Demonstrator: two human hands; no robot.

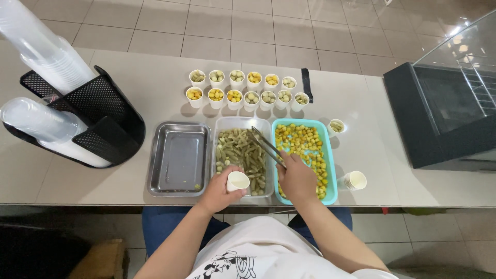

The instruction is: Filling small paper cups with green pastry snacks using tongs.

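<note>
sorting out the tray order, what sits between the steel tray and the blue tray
In the head view, a clear tray of green sticks lies between the steel tray and the blue tray; the left hand holds a paper cup over it.

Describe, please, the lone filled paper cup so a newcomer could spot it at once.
Start at the turquoise tray of yellow pieces, the rightmost of three trays on the table. Just past its upper right corner stands one small filled cup. Unlike the two rows of cups behind the trays, it stands alone, and unlike the stack of empty cups, it holds food.
</note>
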